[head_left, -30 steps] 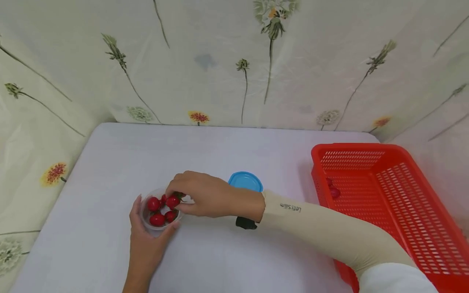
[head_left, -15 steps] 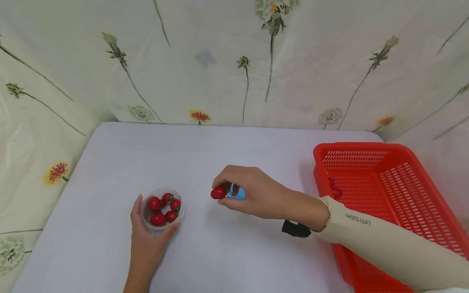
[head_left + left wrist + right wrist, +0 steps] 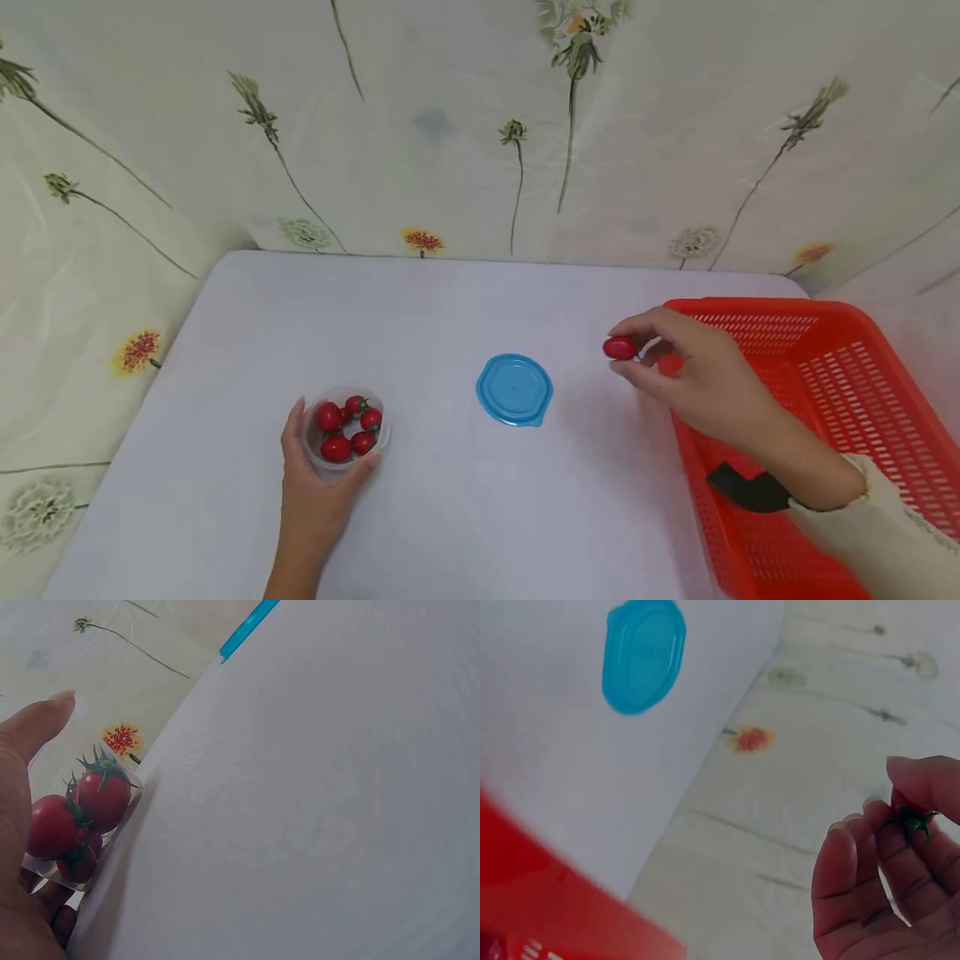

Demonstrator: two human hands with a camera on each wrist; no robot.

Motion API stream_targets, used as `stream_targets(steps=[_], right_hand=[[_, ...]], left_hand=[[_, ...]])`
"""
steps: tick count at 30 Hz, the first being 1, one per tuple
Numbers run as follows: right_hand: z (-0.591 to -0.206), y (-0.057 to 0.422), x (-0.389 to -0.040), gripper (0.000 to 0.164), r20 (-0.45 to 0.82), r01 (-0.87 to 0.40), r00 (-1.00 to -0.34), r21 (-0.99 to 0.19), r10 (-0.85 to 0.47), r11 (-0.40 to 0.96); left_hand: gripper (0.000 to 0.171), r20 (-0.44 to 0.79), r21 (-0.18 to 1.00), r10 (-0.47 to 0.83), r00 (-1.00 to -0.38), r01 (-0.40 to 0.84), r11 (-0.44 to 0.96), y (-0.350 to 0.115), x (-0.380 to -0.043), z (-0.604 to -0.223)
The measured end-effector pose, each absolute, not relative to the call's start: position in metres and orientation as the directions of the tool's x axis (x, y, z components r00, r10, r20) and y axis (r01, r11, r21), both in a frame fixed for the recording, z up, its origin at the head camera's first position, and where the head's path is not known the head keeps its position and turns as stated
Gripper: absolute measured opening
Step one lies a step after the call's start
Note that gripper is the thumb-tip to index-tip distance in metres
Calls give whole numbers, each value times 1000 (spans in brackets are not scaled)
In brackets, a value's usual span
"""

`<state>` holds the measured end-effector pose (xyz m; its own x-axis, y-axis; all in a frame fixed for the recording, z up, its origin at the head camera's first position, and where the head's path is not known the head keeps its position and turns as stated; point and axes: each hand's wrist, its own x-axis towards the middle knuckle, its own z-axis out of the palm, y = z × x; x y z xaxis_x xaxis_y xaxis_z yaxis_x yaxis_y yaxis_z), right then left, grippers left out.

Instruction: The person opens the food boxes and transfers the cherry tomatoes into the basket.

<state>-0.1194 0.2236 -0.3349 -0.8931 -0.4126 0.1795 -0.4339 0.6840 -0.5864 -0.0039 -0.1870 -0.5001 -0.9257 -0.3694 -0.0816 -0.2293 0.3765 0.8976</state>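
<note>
My right hand (image 3: 693, 367) pinches a tomato (image 3: 619, 348) by the red basket (image 3: 795, 307); my left hand (image 3: 318, 492) grips the clear tub (image 3: 311, 433) holding more tomatoes (image 3: 336, 449).

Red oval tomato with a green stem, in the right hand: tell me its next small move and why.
I'd probably shift the red oval tomato rightward until it is over the red perforated plastic basket: the right hand pinches it in the air left of the basket, and what looks like another tomato shows inside, in the right wrist view.
</note>
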Motion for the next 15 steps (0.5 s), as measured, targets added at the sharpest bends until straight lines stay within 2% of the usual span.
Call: stream_targets(steps=[7,15], right_hand=[[-335,273,-117,39,188,-318,-948,-573,-256,755],[-351,315,-123,45,147,-270,-963,-455,-227,849]], left_hand=[[116,-87,894,-371,-925,-237,381,-186,-4,-497],[117,-110,896,-374,-921,-254,364,-185,-3,-494]])
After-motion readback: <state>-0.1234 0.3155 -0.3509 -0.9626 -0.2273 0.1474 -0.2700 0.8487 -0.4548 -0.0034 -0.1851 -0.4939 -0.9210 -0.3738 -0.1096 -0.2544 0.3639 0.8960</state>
